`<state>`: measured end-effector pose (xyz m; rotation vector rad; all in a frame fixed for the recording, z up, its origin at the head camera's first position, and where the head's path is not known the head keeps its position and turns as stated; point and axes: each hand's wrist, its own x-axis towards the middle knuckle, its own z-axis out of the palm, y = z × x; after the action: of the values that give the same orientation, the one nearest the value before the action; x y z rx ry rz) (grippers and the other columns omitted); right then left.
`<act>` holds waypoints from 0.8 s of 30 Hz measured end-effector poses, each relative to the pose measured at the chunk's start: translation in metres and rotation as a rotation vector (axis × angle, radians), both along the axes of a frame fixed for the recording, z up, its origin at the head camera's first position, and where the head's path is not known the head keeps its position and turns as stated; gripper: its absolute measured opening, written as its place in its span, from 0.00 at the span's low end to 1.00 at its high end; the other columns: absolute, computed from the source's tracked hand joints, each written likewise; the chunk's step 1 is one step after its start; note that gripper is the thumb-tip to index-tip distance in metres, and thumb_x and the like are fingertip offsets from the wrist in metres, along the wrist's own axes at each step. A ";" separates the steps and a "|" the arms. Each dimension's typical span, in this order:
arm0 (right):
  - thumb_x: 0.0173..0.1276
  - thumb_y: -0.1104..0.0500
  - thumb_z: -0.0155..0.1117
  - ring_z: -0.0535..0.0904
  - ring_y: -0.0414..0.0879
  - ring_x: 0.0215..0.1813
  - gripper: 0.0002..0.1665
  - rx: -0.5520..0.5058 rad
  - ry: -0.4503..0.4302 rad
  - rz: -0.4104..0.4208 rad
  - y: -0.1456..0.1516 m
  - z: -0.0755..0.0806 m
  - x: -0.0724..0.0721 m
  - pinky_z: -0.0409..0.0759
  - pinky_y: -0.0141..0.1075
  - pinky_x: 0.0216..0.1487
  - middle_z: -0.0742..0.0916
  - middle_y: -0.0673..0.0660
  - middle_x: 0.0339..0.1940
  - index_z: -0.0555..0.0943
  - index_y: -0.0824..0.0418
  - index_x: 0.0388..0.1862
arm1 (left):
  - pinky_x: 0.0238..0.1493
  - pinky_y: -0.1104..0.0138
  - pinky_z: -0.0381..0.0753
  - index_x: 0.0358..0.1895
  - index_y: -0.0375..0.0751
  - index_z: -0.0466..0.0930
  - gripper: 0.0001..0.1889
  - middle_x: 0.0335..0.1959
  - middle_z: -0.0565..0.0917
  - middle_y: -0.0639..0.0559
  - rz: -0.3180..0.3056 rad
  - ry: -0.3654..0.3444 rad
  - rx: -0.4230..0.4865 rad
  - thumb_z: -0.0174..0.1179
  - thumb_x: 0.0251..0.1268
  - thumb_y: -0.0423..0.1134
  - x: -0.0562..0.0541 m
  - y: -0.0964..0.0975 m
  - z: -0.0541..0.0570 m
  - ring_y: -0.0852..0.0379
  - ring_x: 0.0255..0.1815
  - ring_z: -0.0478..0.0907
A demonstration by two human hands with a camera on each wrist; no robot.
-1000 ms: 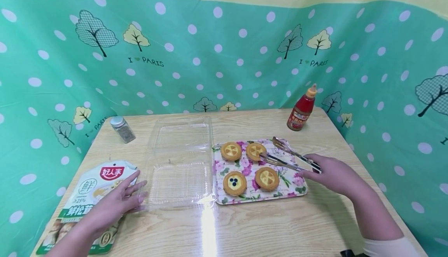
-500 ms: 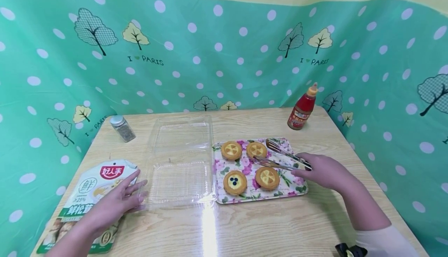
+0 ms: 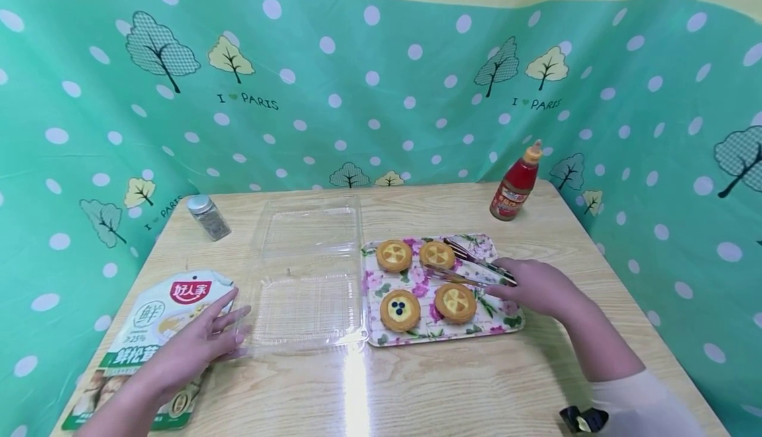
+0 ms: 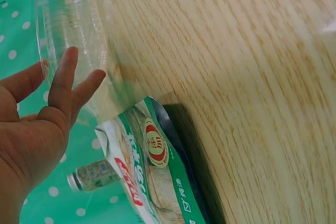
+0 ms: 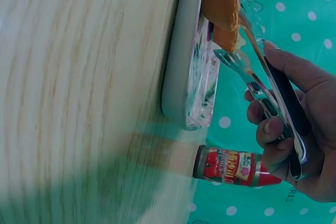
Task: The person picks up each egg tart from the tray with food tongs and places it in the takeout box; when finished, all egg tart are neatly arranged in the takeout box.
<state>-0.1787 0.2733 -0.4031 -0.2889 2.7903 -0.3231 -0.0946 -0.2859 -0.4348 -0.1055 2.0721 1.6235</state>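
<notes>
My right hand (image 3: 538, 289) grips a pair of metal food tongs (image 5: 281, 95), their arms apart. In the head view the tong tips lie close around the back right egg tart (image 3: 435, 254) on a flowered tray (image 3: 381, 340); whether they touch it I cannot tell. Two more tarts, one patterned (image 3: 393, 256) and one topped with dark berries (image 3: 399, 311), sit on the left of the tray, and another (image 3: 455, 303) at front right. My left hand (image 3: 193, 344) has loosely spread fingers (image 4: 63, 80) at the left edge of an unfolded clear plastic box (image 3: 306, 305).
A green and white food pouch (image 3: 139, 338) lies under the left forearm. Behind it a small spice jar (image 3: 209, 218) leans with its pale lid up. A red sauce bottle (image 3: 514, 184) stands at the back right, and a polka-dot curtain (image 3: 369, 113) surrounds the table.
My right hand has moved left with the tongs, bringing their tips to the back right tart. My left hand and the clear box have stayed put.
</notes>
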 end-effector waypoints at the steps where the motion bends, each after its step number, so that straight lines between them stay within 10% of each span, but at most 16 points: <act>1: 0.62 0.25 0.57 0.74 0.68 0.64 0.52 0.002 -0.001 -0.001 -0.001 -0.001 -0.001 0.76 0.63 0.60 0.80 0.68 0.64 0.70 0.63 0.70 | 0.57 0.60 0.84 0.80 0.52 0.28 0.46 0.79 0.45 0.31 0.000 -0.001 0.002 0.55 0.74 0.39 0.000 0.000 0.000 0.35 0.72 0.64; 24: 0.67 0.32 0.57 0.76 0.67 0.63 0.40 0.029 0.059 0.049 -0.001 -0.001 -0.001 0.76 0.63 0.59 0.81 0.67 0.62 0.74 0.56 0.69 | 0.57 0.59 0.84 0.80 0.52 0.28 0.44 0.79 0.45 0.30 -0.001 -0.013 0.038 0.52 0.75 0.36 0.000 -0.001 0.001 0.35 0.72 0.63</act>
<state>-0.1801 0.2718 -0.4040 -0.3656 2.8381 -0.2670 -0.0945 -0.2868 -0.4340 -0.1016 2.0298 1.6564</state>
